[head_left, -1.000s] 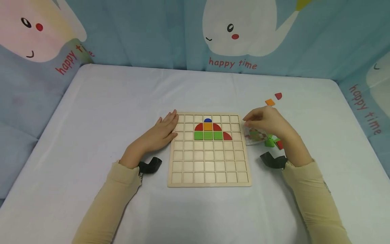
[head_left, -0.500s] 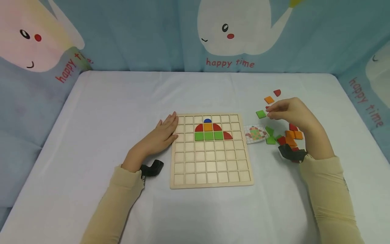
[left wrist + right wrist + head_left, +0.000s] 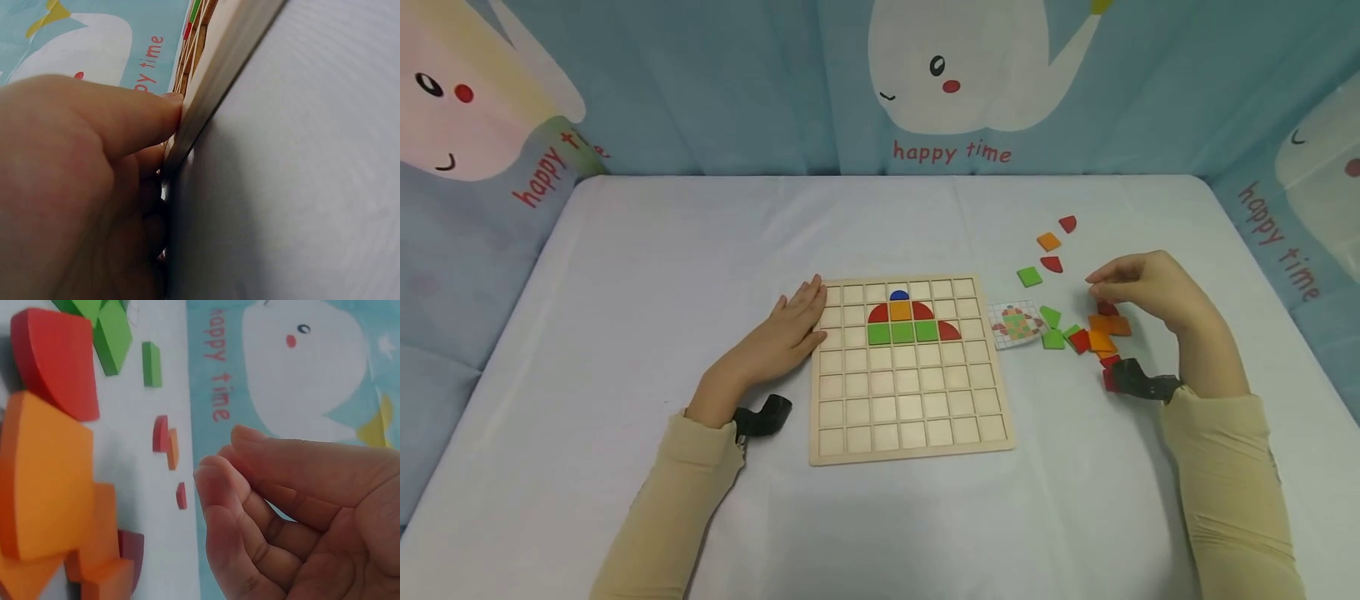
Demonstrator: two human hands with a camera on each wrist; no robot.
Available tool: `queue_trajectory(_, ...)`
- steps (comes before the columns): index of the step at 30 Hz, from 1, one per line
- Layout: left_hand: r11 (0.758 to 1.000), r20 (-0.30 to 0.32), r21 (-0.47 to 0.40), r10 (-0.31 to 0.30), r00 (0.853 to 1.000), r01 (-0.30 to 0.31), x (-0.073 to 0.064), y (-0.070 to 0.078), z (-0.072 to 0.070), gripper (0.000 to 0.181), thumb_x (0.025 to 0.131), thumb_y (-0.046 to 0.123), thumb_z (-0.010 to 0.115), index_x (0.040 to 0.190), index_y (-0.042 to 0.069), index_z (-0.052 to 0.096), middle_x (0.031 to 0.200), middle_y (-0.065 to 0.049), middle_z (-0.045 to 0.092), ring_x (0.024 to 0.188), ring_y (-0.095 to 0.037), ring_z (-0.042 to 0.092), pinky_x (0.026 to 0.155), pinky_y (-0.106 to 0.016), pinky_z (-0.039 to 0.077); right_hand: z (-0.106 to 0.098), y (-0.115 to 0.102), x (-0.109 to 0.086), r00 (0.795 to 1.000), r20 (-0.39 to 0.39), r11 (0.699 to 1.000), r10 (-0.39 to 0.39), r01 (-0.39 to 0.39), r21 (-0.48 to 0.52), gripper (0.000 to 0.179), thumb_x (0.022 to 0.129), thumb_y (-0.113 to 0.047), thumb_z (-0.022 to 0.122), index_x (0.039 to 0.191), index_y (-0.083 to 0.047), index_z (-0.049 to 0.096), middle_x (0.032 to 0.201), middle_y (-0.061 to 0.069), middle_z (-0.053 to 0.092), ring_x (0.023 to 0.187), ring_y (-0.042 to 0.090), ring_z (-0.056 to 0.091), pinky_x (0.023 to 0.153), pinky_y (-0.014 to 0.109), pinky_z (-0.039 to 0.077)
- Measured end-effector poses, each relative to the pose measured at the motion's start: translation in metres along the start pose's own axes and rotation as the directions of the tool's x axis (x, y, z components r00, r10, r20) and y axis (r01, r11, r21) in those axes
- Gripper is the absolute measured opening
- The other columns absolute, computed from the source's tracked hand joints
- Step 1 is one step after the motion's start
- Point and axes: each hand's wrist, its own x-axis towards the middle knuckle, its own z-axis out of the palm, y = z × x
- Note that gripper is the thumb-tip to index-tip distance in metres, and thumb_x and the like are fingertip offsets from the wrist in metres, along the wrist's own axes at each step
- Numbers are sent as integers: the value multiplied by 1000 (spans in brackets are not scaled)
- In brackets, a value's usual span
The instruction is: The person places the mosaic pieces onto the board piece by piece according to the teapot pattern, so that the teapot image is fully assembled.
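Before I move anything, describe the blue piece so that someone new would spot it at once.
On the white table, find the square wooden grid board. In its row farthest from the person, middle cell, lies the blue piece, directly beyond an orange square. It alone is blue; the other pieces are red, orange or green.

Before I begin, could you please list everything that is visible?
Table: one, white, centre
Curtain: count unclear, blue, behind table
Board: one, pale wood, on table
Set tiles: eight (three red, three green, one orange, one blue), on board
Card: one, multicoloured, board's right
Loose tiles: several, red, orange, green, table's right
Wrist cameras: two, black, flanking board
Sleeves: two, tan, foreground
Left hand: one, bare, board's left edge
Right hand: one, bare, near loose tiles
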Motion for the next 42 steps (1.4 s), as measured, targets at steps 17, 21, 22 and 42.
queue_trajectory(17,1000,11,0,0,1000,0,1,0,-1,63,102,20,40,148,-6,6,156,-18,-6,143,-31,-4,113,-50,-2,5,0,6,999,5,999,-48,48,-22,33,90,-21,66,111,5,66,83,12,66,75,28,56,74,39,41)
queue_trajectory(21,1000,9,4,-1,1000,1,1,0,-1,63,102,20,40,148,-6,6,156,-18,-6,143,-31,-4,113,-50,-2,7,-3,10,998,9,997,-60,60,-40,32,89,-21,67,109,4,67,85,10,65,76,30,54,75,39,40)
queue_trajectory(22,1000,8,5,0,1000,0,1,0,-1,63,102,20,40,148,-6,6,156,-18,-6,143,-31,-4,113,-50,-2,8,-4,11,998,12,997,-61,62,-44,32,89,-21,67,110,4,67,86,10,65,78,30,53,75,39,40)
queue_trajectory(42,1000,10,-8,8,1000,-8,1,0,-1,63,102,20,40,148,-6,6,156,-18,-6,143,-31,-4,112,-51,-2,-6,-8,52,1000,5,1000,-19,19,-14,36,88,-24,67,111,4,66,94,4,67,77,8,59,88,47,43)
